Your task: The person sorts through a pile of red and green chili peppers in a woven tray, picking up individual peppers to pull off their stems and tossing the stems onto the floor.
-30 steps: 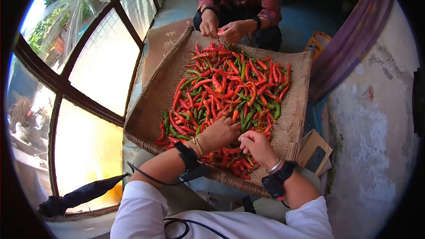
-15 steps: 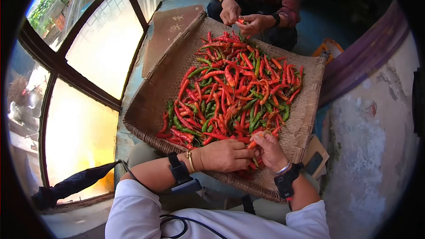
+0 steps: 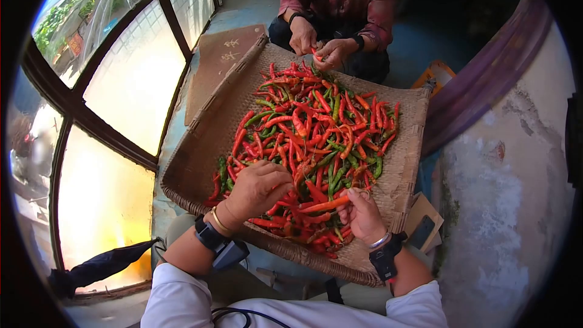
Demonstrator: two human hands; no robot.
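In the head view, my right hand (image 3: 364, 217) pinches one end of a long orange-red chili pepper (image 3: 327, 205). The pepper points left, just above the near part of the chili pile (image 3: 322, 127). My left hand (image 3: 260, 188) is over the pile's near left side, apart from the held pepper. Its fingers are curled towards the thumb, and whatever may be between them is hidden. Red chilies dominate the heap, with green ones mixed in. They lie in a wide woven basket (image 3: 197, 164) with a raised, bound rim.
Across the basket, another person (image 3: 340, 0) holds a red chili in both hands. Framed windows (image 3: 133, 79) line the left side, with a dark folded umbrella (image 3: 103, 264) below. A brown board (image 3: 212, 67) lies beyond the rim; a purple cloth (image 3: 492, 85) hangs at right.
My left hand has moved left and away from my right hand, which keeps the chili. The basket sits slightly lower and further left in view.
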